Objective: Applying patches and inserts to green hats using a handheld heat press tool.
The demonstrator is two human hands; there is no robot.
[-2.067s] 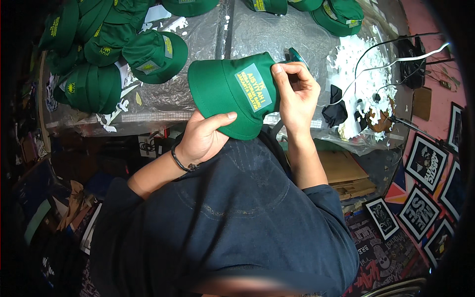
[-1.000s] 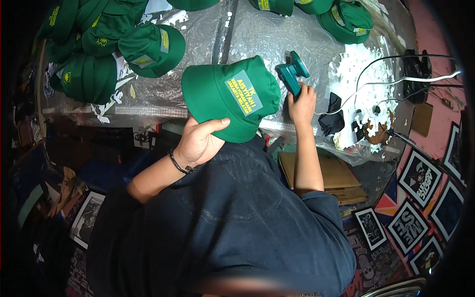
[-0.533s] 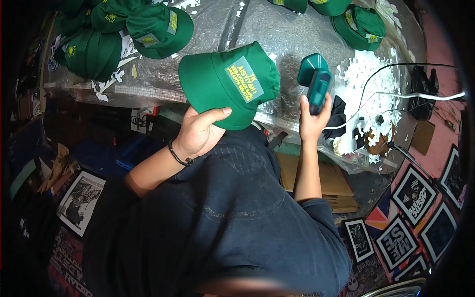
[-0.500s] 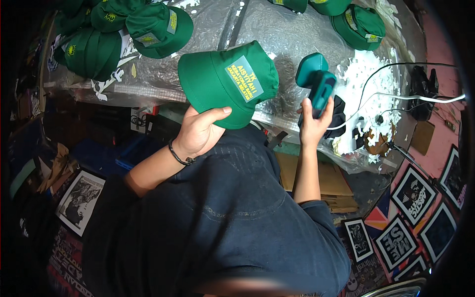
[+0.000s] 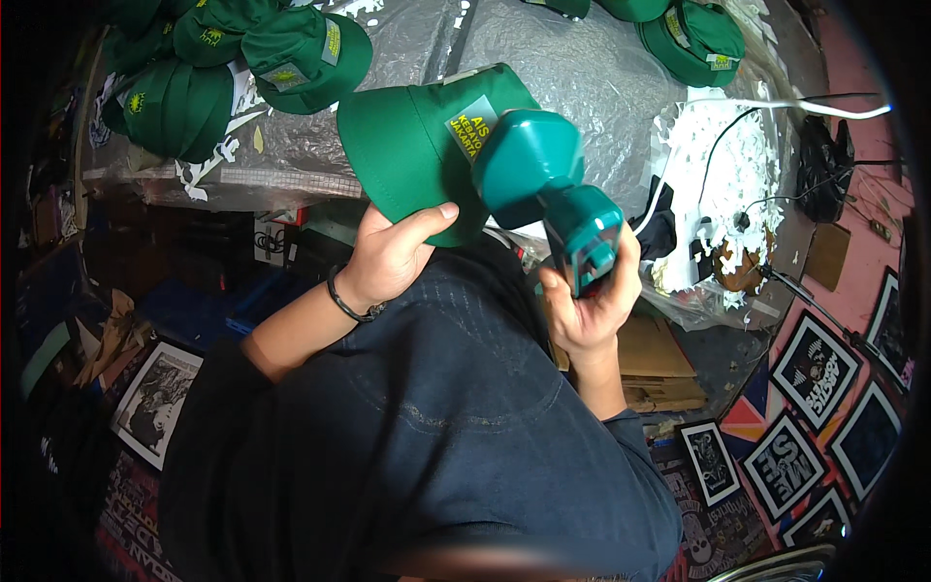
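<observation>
My left hand (image 5: 393, 254) holds a green bucket hat (image 5: 398, 141) by its brim, thumb on the near side and the other fingers hidden behind. A rectangular patch (image 5: 470, 126) with yellow lettering sits on the hat's side. In my right hand (image 5: 601, 306) is a teal handheld heat press (image 5: 533, 165), gripped round its handle. Its broad head overlaps the right part of the hat and hides some of the patch. Whether the head touches the fabric I cannot tell.
More green bucket hats (image 5: 305, 60) pile up at the far left of the plastic-covered table (image 5: 388, 136); another hat (image 5: 690, 44) lies far right. White scraps (image 5: 732, 175) heap at the right. A white cord (image 5: 776, 104) crosses there. Framed pictures (image 5: 815, 373) stand lower right.
My right hand has brought the heat press left and nearer, so its head now covers part of the hat and patch. The hat has shifted slightly left; the white cord has swung farther away.
</observation>
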